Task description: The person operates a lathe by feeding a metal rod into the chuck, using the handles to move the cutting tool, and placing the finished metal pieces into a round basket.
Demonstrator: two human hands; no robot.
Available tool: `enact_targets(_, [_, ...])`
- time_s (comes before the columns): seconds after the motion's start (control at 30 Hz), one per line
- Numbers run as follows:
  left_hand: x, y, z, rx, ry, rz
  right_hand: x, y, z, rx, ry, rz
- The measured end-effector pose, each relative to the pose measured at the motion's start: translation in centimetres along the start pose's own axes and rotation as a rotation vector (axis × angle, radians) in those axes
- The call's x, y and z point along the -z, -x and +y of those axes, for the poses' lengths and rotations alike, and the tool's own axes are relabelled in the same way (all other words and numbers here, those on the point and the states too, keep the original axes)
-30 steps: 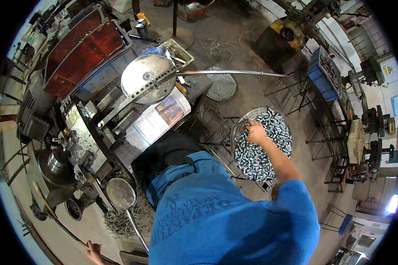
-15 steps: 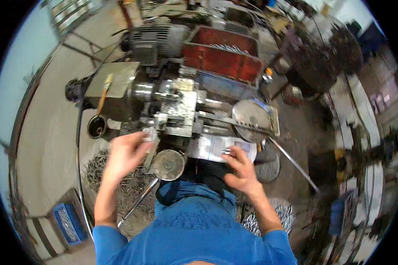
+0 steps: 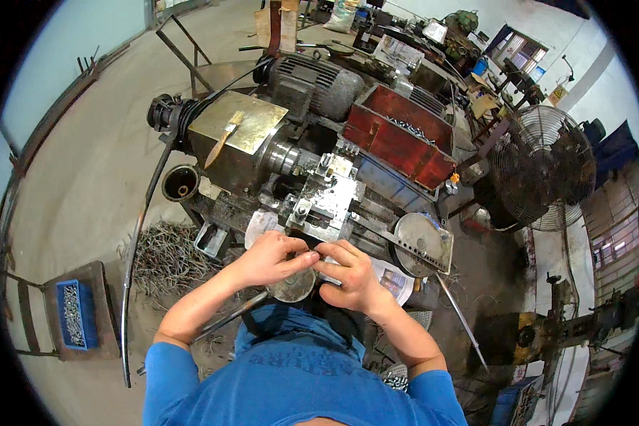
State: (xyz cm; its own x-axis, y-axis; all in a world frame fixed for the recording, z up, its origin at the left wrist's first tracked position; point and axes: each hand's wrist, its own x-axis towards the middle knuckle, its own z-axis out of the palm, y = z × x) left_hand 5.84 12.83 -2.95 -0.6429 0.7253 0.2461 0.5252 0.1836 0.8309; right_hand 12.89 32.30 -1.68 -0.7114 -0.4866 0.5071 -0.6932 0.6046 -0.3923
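In front of my body, my left hand [image 3: 270,260] and my right hand [image 3: 353,277] meet at the fingertips, both pinched closed. Whatever small thing may be between the fingers is hidden. Just beneath them lies a round metal handwheel [image 3: 295,287] with a bar handle. Beyond the hands stands a small lathe: its metal tool slide [image 3: 331,195] is nearest, with a shiny spindle [image 3: 284,157] to the left. A sheet of printed paper [image 3: 396,281] lies partly behind my right hand.
On the headstock cover [image 3: 255,110] rests a paintbrush [image 3: 224,139]; beside it is an oily pot [image 3: 180,183]. A red bin [image 3: 397,135] of metal parts sits behind the lathe. Metal shavings [image 3: 165,259], a blue crate [image 3: 77,314], a round plate [image 3: 413,245] and a fan [image 3: 547,167] surround it.
My hands were apart, the left by the slide and the right over the paper with a small shiny metal piece. Now they have come together over the handwheel. The view has also shifted.
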Motion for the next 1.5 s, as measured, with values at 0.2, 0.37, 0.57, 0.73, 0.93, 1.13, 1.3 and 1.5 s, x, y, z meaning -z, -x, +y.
enact_targets(0.2, [3.3, -0.1, -1.0, 0.010, -0.043, -0.014, 0.7, -3.0, 1.4, 0.034, 0.082, -0.063])
enact_targets(0.37, [11.1, 4.6, -2.8, 0.254, -0.354, 0.242, -0.8, -8.9, 8.7, -0.074, 0.428, -0.199])
enact_targets(0.57, [17.4, 15.9, -6.1, 0.757, -0.918, 0.505, -5.0, -13.1, 15.1, -0.147, 0.708, -0.398])
enact_targets(0.73, [16.4, 22.7, -9.0, 0.892, -0.831, 0.517, -4.5, -13.1, 14.5, -0.192, 0.667, -0.443])
enact_targets(0.93, [13.8, 22.8, -12.4, 0.970, -0.820, 0.503, -4.7, -13.5, 14.1, -0.214, 0.706, -0.468])
enact_targets(1.13, [16.5, 24.8, -15.9, 1.121, -1.132, 0.390, -4.7, -13.6, 13.8, -0.287, 0.707, -0.517])
enact_targets(1.3, [28.8, 30.5, -23.0, 0.989, -1.494, 0.405, -4.8, -14.2, 13.3, -0.315, 0.708, -0.553])
enact_targets(1.5, [30.1, 29.8, -25.0, 1.000, -1.282, 0.543, -3.8, -13.4, 12.7, -0.288, 0.695, -0.456])
